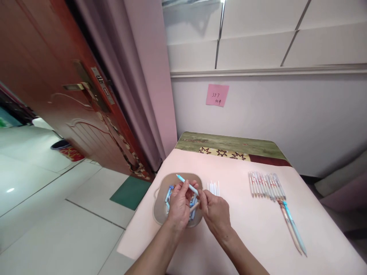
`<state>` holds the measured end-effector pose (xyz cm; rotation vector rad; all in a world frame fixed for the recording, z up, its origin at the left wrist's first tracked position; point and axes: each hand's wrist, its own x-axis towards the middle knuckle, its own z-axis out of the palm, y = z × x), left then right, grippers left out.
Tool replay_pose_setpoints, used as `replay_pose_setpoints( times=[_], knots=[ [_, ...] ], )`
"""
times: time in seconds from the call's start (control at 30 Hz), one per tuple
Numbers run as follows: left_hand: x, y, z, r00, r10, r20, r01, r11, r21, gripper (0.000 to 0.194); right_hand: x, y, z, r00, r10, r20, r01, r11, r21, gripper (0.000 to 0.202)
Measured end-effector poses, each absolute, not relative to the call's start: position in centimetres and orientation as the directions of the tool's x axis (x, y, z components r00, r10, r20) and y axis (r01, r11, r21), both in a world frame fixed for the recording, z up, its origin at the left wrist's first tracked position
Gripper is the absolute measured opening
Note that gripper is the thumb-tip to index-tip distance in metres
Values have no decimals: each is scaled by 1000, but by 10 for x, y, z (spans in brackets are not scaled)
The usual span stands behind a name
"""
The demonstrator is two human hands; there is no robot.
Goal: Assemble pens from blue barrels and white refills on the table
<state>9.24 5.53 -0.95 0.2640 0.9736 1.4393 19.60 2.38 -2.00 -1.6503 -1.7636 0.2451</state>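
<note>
A light blue pen barrel (186, 184) slants across both hands above a beige basket (158, 214). My left hand (180, 202) holds it between thumb and fingers. At its lower right end, the fingers of my right hand (213, 210) are pinched together, touching the barrel; whether they also grip a small part is hidden. Blue and beige pen parts (194, 208) lie in the basket, partly covered by my left hand. Thin white refills (213, 188) lie just behind my right hand.
On the right of the pink-covered table (237, 229), a row of clear pens (266, 185) lies above two longer pens, one blue (295, 227) and one beige (290, 228). A wall stands behind; a brown door (94, 126) is left.
</note>
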Motion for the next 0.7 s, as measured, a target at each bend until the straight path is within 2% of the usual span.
replay_pose_setpoints(
  times=[0.07, 0.13, 0.2, 0.3, 0.37, 0.43, 0.5, 0.57, 0.7],
  knots=[
    [91, 55, -9, -171, 902, -395, -695, 174, 698, 15, 196, 24, -20, 63, 931, 360, 763, 187, -619, 25],
    [91, 54, -9, -168, 908, -384, -677, 177, 715, 19, 195, 23, -20, 84, 917, 389, 753, 197, -627, 20],
    [91, 53, -8, -154, 918, -366, -659, 181, 730, 21, 195, 22, -20, 98, 913, 395, 753, 191, -629, 21],
    [95, 51, -6, -140, 923, -359, -644, 191, 741, 24, 197, 20, -20, 100, 946, 309, 703, 153, -694, 28],
    [97, 49, -4, -141, 923, -357, -637, 191, 747, 24, 200, 20, -19, 62, 977, 202, 587, 128, -800, 35],
    [99, 47, -3, -145, 923, -357, -637, 189, 747, 24, 204, 21, -20, -26, 997, 78, 398, 82, -914, 42],
    [101, 46, -4, -149, 916, -373, -642, 197, 741, 24, 208, 21, -21, -113, 994, 2, 267, 32, -963, 47],
    [102, 45, -6, -163, 908, -387, -639, 202, 742, 26, 211, 20, -22, -101, 994, 27, 317, 58, -947, 44],
    [106, 42, -14, -188, 908, -374, -590, 200, 782, 30, 216, 13, -27, 70, 965, 251, 597, 161, -786, 24]
  ],
)
